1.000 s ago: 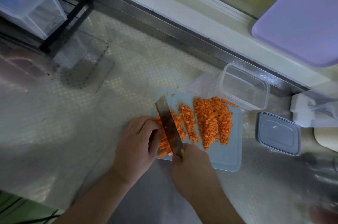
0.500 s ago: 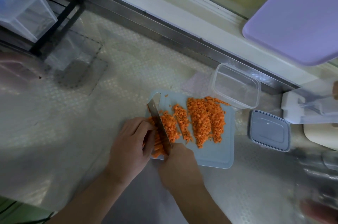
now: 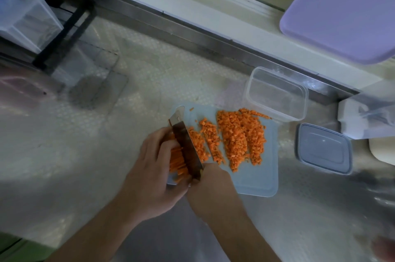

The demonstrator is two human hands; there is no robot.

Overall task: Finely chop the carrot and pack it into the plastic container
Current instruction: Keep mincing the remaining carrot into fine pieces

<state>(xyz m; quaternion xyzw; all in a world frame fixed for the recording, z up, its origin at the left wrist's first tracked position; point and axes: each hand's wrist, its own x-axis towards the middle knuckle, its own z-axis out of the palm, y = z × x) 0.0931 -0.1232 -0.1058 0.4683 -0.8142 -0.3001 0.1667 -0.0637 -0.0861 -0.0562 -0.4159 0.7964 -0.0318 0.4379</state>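
Head view: right hand [image 3: 210,187] closed on knife [image 3: 186,146] handle, blade down across carrot sticks [image 3: 177,161]. Left hand [image 3: 154,167] curled, pinning sticks on cutting board [image 3: 256,180]. Diced carrot [image 3: 239,137] heaped mid-board. Plastic container [image 3: 277,95] empty beyond board; lid [image 3: 323,150] alongside on tabletop. Dice likely light, loose, prone to scatter: scoop from beneath, not pinch.

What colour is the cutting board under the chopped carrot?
Pale blue cutting board, seen in the head view, the only one.
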